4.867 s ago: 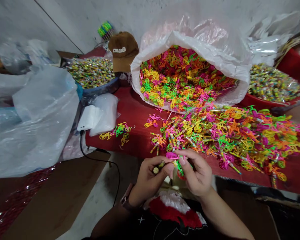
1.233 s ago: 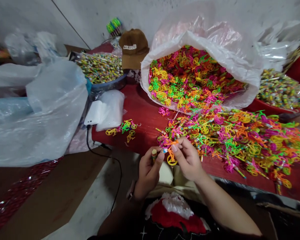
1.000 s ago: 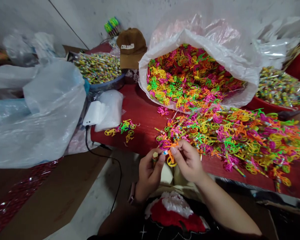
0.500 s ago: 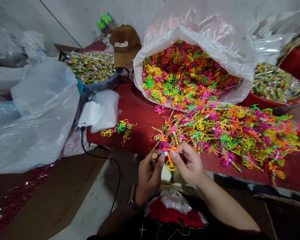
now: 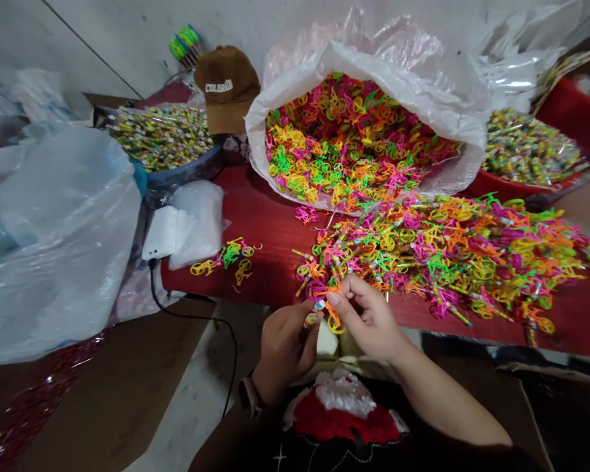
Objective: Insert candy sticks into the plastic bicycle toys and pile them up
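Note:
In my right hand is a small plastic toy bicycle, orange with a magenta wheel and a yellow wheel, pinched between thumb and fingers. My left hand is closed around a slim printed tube, its end pointing toward the bicycle. Both hands meet just off the front edge of the red table. Whether tube and bicycle are joined cannot be made out. Beyond the hands lies a large pile of bicycles on printed tubes.
A white sack full of loose bicycles lies open behind the pile. Several loose bicycles lie left, near a white power bank with a black cable. A blue basin and a red basin hold small printed pieces. A brown cap stands behind.
My left hand has turned, its fingers now closing further over the tube, which has tilted toward the bicycle. My right hand keeps its pinch. The whole view has shifted slightly.

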